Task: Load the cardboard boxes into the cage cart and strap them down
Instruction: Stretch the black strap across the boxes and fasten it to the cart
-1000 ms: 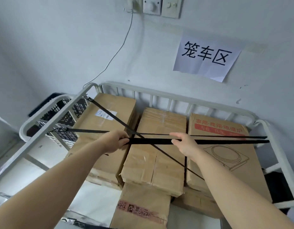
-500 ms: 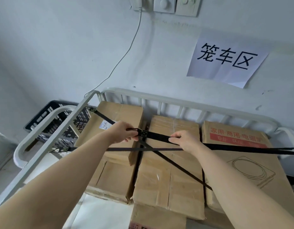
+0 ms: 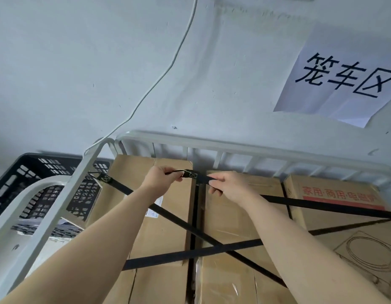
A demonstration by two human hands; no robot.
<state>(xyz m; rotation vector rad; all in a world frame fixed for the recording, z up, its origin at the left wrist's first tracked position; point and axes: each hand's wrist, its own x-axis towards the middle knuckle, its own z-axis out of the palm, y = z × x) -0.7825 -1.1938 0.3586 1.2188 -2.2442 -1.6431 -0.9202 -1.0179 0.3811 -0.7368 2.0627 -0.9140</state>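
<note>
Head view: three boxes (image 3: 159, 218) side by side inside cart (image 3: 212, 142), against wall. Two black straps (image 3: 190, 252) cross over box tops. Left hand (image 3: 160, 179) pinches free end of third strap (image 3: 310, 204); right hand (image 3: 228, 186) pinches same strap just beside it. Strap runs right, taut. Black crate (image 3: 25, 172) left of cart.

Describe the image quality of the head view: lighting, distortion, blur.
Head view: soft, even light with no hard shadows or glare; wide-angle bending curves the cage cart rail and stretches the forearms toward the bottom corners; left hand, right hand and strap are fairly sharp; the wall sign is cut off by the right edge.
</note>
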